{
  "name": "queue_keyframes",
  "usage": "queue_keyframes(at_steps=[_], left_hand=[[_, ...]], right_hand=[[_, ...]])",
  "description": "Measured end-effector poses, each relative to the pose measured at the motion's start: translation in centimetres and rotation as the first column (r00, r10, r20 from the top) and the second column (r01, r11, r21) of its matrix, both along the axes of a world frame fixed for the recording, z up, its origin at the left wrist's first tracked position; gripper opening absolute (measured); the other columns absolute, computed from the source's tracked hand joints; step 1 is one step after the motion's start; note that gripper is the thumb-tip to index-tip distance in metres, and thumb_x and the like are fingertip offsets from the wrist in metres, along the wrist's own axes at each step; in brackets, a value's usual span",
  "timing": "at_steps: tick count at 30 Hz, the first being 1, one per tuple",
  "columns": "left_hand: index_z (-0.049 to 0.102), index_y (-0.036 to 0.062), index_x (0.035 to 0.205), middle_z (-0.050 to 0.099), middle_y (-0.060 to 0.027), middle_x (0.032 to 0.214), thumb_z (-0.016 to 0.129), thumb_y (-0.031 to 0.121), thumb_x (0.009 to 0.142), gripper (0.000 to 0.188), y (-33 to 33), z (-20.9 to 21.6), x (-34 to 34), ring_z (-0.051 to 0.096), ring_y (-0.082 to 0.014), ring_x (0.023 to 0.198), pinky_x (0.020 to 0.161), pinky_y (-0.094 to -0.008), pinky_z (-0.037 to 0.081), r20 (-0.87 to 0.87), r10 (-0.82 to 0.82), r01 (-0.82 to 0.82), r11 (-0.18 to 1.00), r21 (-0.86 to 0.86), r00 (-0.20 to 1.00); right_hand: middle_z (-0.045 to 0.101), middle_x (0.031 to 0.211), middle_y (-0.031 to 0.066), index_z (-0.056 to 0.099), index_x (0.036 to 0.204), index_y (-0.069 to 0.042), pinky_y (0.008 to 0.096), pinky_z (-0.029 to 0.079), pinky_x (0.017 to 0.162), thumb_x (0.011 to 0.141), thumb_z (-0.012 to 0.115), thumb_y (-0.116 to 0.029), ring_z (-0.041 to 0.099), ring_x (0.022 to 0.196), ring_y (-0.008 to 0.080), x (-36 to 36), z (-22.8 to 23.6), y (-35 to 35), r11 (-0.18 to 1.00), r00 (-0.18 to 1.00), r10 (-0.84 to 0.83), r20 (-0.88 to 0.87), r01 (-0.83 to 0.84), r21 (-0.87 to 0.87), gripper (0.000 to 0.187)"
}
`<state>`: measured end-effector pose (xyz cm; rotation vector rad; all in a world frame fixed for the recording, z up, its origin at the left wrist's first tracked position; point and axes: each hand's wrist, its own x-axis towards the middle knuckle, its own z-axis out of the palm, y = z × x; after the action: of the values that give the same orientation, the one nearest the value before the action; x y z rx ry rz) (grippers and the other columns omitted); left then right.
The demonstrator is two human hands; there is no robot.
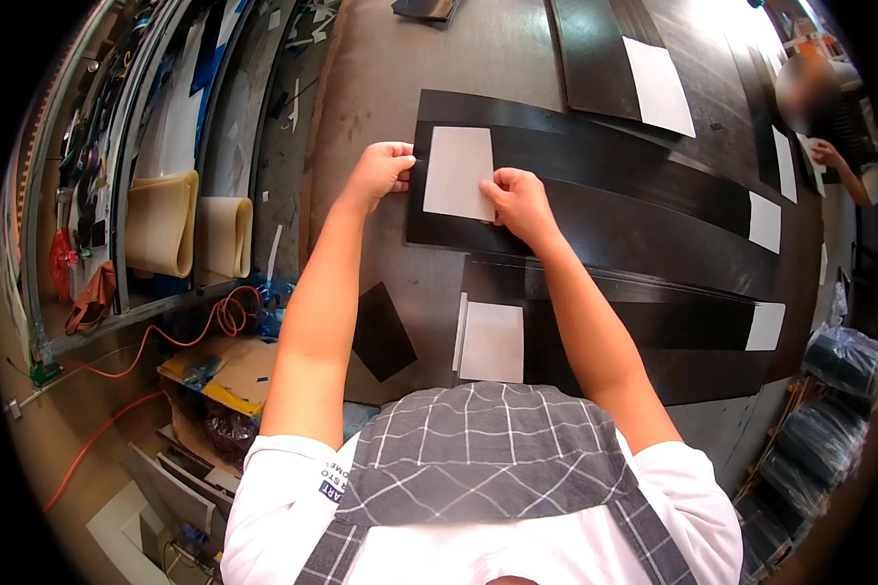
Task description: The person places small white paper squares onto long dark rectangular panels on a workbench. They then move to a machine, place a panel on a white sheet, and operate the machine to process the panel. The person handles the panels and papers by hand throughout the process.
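A white rectangular sheet lies on the left end of a long, flat black panel. My right hand is closed, its thumb and finger pinching the lower right edge of this sheet. At the panel's left edge, my left hand is closed with thumb and fingertips together on the rim. Nearer to me is another stack of black strips, with a second white sheet by its left end. Smaller white pieces cover the right ends of the strips.
The metal worktable also carries more black panels at the far side and a small dark piece near me. A rack with folded cream sheets stands left, above a cardboard box. Another person works at far right.
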<state>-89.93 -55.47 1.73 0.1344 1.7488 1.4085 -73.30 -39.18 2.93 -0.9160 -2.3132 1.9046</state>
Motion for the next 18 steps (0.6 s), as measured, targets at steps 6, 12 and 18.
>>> queue_keyframes(at_steps=[6,12,18], left_hand=[[0.055,0.0035,0.106,0.063,-0.007,0.092,0.044,0.041,0.094,0.04,-1.1,-0.2,-1.1,0.061,-0.0147,0.075,0.064,-0.0284,0.051,0.322,-0.065,0.009,0.985,0.172,0.945],[0.053,0.0038,0.106,0.062,-0.0078,0.096,0.032,0.059,0.093,0.06,-0.6,0.3,-0.4,0.062,-0.0158,0.078,0.066,-0.03,0.051,0.226,-0.054,0.034,0.995,0.091,0.973],[0.053,0.0041,0.106,0.062,-0.0075,0.094,0.032,0.057,0.093,0.059,-0.5,0.1,-0.2,0.062,-0.0153,0.079,0.065,-0.0299,0.052,0.198,-0.033,0.018,0.997,0.081,0.98]], right_hand=[[0.064,0.064,0.0135,0.065,0.078,0.005,0.0308,0.049,0.055,0.081,0.06,-0.017,0.063,0.056,0.0179,-1.6,-1.9,-0.6,0.999,0.999,0.023,0.035,-0.024,0.036,0.023],[0.064,0.065,0.0126,0.067,0.078,0.0,0.0317,0.048,0.058,0.079,0.062,-0.024,0.063,0.057,0.019,-1.9,-2.4,-0.6,0.996,0.996,0.032,0.08,-0.038,0.082,0.024],[0.066,0.069,0.0126,0.068,0.08,-0.003,0.0333,0.049,0.063,0.079,0.062,-0.026,0.065,0.065,0.0228,-2.0,-2.6,-0.9,0.993,0.994,0.02,0.106,-0.032,0.115,0.024]])
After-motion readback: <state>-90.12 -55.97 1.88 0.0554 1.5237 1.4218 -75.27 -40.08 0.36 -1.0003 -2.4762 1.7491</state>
